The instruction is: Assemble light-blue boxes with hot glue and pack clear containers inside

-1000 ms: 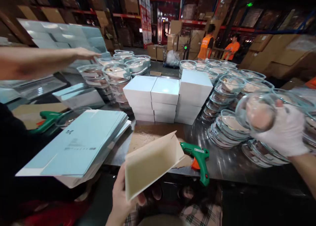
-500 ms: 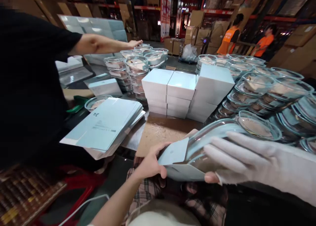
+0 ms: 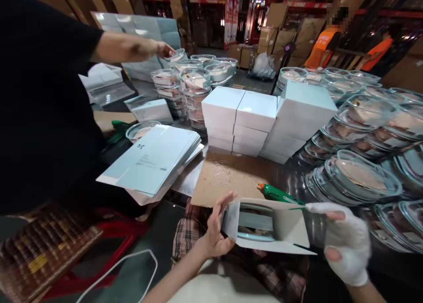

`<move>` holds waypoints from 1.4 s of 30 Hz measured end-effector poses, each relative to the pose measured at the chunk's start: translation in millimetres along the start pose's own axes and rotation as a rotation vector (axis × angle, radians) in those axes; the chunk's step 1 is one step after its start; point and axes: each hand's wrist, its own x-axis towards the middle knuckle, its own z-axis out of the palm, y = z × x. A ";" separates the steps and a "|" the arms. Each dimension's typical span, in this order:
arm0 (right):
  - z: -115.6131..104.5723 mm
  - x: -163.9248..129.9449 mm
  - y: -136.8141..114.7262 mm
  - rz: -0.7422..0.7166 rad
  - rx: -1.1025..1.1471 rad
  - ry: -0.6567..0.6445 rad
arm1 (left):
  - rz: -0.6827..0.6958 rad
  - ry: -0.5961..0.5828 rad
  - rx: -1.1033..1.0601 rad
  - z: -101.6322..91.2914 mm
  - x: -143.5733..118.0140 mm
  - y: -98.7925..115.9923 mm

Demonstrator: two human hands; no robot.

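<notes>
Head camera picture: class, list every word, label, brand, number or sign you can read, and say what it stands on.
No text can be quoted as it reads.
Stack of flat blue sleeves: a small dark logo and lines of print, too small to read.
Red and white banner in the aisle: characters too blurred to read.
Stacked white boxes: no print visible.
Open carton between both hands: no print visible.

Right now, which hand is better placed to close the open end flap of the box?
Probably the left hand. It sits right at the open end of the box, palm by the flap, the glass bowl showing inside. The gloved right hand grips the far end, steadying it.
</notes>
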 end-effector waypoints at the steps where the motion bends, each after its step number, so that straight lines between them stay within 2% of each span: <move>1: 6.9 -17.1 9.6 0.027 -0.016 0.066 | 0.060 -0.039 0.018 -3.0 3.7 2.8; 3: 26.3 -43.0 21.0 0.049 -0.084 0.028 | 0.145 -0.086 0.034 -6.4 9.4 8.0; 5: 51.7 -54.9 21.3 0.078 -0.082 -0.072 | 0.130 -0.070 0.019 -5.5 11.8 11.5; 6: 65.5 -55.6 18.1 0.120 -0.043 -0.067 | 0.112 -0.040 -0.002 -3.7 11.8 12.2; 8: 92.1 -48.4 8.1 0.249 0.036 0.089 | 0.049 0.048 -0.056 1.2 10.0 12.0; 11: 120.0 -28.8 -7.4 0.442 0.102 0.437 | -0.017 0.198 -0.123 3.7 6.1 10.0; 13: 123.4 -18.9 -13.0 0.511 0.170 0.519 | -0.021 0.169 -0.067 -1.7 5.2 9.3; 15: 111.8 -16.8 -12.2 0.622 0.216 0.460 | -0.030 0.059 0.039 -11.7 6.2 9.0; 17: 87.4 -23.8 -4.4 0.754 0.111 0.366 | -0.045 -0.006 0.116 -22.3 8.5 8.1; 20: 43.7 -44.7 16.5 0.926 -0.419 0.263 | -0.030 -0.019 0.159 -31.5 13.3 4.3; 22: 21.6 -56.5 32.0 1.093 -0.725 0.102 | -0.062 -0.063 0.175 -31.5 17.0 0.8; 24: 9.3 -60.8 46.0 1.279 -0.749 -0.047 | -0.062 -0.073 0.175 -27.9 20.7 -1.7; 26: 4.1 -57.6 57.4 1.374 -0.605 -0.060 | 0.017 -0.031 0.172 -23.3 22.7 -1.4; 28: 1.0 -50.4 65.0 1.404 -0.447 -0.003 | 0.091 0.051 0.190 -20.5 20.8 3.0; 30: -2.3 -43.9 67.2 1.423 -0.294 0.027 | 0.045 0.158 0.221 -21.0 14.5 10.7; 34: -2.1 -45.6 56.1 1.388 -0.036 0.158 | -0.341 0.324 0.251 -25.8 -2.9 22.8; 36: 5.0 -53.5 47.6 1.333 0.000 0.262 | -0.522 0.332 0.259 -23.5 -8.0 23.7; 38: 15.3 -62.0 39.9 1.231 0.003 0.392 | -0.615 0.314 0.271 -16.7 -8.4 22.9; 40: 26.6 -68.2 33.1 1.115 0.092 0.472 | -0.628 0.282 0.290 -7.5 -4.2 22.6; 42: 37.1 -72.2 26.2 1.049 0.278 0.414 | -0.604 0.238 0.302 1.6 2.6 23.7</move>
